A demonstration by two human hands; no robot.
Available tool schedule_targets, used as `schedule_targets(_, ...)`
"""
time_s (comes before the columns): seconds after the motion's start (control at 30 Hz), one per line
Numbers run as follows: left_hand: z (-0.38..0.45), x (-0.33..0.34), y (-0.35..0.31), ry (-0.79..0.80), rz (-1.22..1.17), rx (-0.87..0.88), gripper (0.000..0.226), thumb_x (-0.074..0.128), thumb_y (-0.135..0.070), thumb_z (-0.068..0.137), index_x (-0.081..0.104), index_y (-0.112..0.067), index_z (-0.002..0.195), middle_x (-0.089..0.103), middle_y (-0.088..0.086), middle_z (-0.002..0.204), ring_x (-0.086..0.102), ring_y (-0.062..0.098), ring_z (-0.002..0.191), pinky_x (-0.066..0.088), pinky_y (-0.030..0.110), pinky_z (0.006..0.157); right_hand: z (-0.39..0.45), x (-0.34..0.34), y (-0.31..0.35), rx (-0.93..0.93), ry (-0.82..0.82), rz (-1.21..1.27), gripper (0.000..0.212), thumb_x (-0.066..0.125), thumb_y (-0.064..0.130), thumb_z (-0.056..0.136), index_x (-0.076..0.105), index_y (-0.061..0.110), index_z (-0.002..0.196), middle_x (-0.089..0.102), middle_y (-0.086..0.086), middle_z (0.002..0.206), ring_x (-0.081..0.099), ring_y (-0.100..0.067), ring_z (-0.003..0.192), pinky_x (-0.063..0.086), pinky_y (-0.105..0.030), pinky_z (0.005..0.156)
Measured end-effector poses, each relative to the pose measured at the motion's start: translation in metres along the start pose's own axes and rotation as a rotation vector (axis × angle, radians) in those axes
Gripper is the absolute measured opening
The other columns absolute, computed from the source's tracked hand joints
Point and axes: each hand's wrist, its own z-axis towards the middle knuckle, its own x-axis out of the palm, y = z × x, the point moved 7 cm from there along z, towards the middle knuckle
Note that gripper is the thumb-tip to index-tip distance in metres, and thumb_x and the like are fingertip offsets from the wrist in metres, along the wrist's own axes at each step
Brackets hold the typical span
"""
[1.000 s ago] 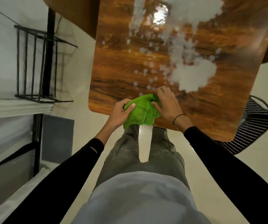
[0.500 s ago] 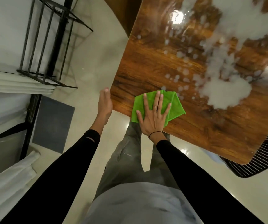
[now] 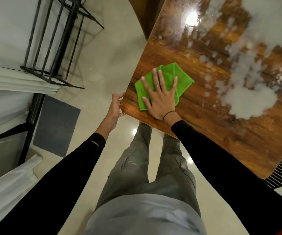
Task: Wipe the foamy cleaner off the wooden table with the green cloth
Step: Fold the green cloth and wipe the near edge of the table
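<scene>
My right hand (image 3: 160, 97) lies flat and wide on the green cloth (image 3: 174, 77), fingers straight and spread, palm pressing it down near the table's left corner, a little above the middle of the frame. The cloth is folded into a pad of several layers; its edges fan out to the upper right of my fingers. It looks soft, light and limp, so I judge there is no sense in pinching it: it would bunch up and lose its broad face. Better to keep the flat palm on its middle and drive it by pressure, letting friction carry it along. The wooden table (image 3: 204, 133) is glossy and throws back the lamp, so I expect the cloth to slide easily, more so once it meets wet foam. The foamy cleaner (image 3: 249, 102) sits to the right and upper right of the frame, one thick white patch with scattered specks between it and the cloth; the cloth is not touching the big patch yet. The foam should give no resistance, but it may smear and soak the pad, so a fold may need turning. My left hand (image 3: 115, 107) is at the table's corner edge, fingers loose and fairly straight, touching the rim and gripping nothing, steadying me as I lean.
</scene>
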Motion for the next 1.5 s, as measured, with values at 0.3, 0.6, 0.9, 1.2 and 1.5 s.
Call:
schedule_targets(0.3, 0.003, 0.001, 0.006, -0.007, -0.075, -0.01, 0.077, 0.007, -0.07, 0.111, 0.044, -0.028, 0.164, 0.055, 0.005, 0.157, 0.054, 0.02, 0.133, 0.043, 0.06, 0.119, -0.084, 0.001, -0.07, 0.023, 0.103, -0.041, 0.083, 0.033, 0.082, 0.104, 0.004, 0.049, 0.175, -0.005, -0.002, 0.187, -0.003, -0.034, 0.172, 0.006, -0.084, 0.124)
schedule_targets(0.6, 0.002, 0.0, 0.017, -0.022, -0.213, -0.053, 0.083, 0.004, -0.074, 0.109, 0.054, -0.024, 0.152, 0.065, 0.001, 0.143, 0.058, 0.023, 0.139, 0.045, 0.06, 0.115, 0.055, -0.027, 0.006, -0.104, 0.062, -0.061, 0.08, 0.02, 0.08, 0.106, 0.01, 0.044, 0.176, 0.001, -0.015, 0.186, 0.003, -0.045, 0.17, 0.006, -0.09, 0.12)
schedule_targets(0.9, 0.003, -0.036, 0.015, -0.034, -0.231, -0.095, 0.095, 0.006, -0.08, 0.105, 0.058, -0.019, 0.155, 0.064, 0.017, 0.146, 0.063, 0.035, 0.136, 0.056, 0.061, 0.109, -0.026, 0.0, 0.004, -0.495, 0.194, -0.13, 0.074, 0.029, 0.056, 0.11, -0.001, 0.045, 0.176, -0.007, -0.008, 0.186, -0.001, -0.037, 0.172, 0.005, -0.071, 0.133)
schedule_targets(1.2, 0.002, -0.035, 0.026, -0.012, -0.199, -0.082, 0.097, 0.004, -0.079, 0.105, 0.061, -0.017, 0.152, 0.066, 0.021, 0.144, 0.065, 0.036, 0.134, 0.056, 0.05, 0.112, 0.068, -0.029, 0.028, -0.142, 0.086, -0.03, 0.082, 0.019, 0.08, 0.107, 0.009, 0.038, 0.177, -0.001, -0.015, 0.186, 0.002, -0.036, 0.172, 0.005, -0.074, 0.131)
schedule_targets(1.5, 0.007, -0.073, 0.026, -0.094, -0.226, -0.041, 0.094, 0.003, -0.077, 0.107, 0.061, -0.017, 0.15, 0.076, 0.018, 0.131, 0.072, 0.03, 0.126, 0.056, 0.05, 0.11, -0.034, 0.018, 0.071, -0.568, 0.145, -0.131, 0.073, 0.027, 0.062, 0.116, 0.003, 0.033, 0.178, -0.005, -0.01, 0.186, 0.0, -0.034, 0.172, 0.002, -0.07, 0.135)
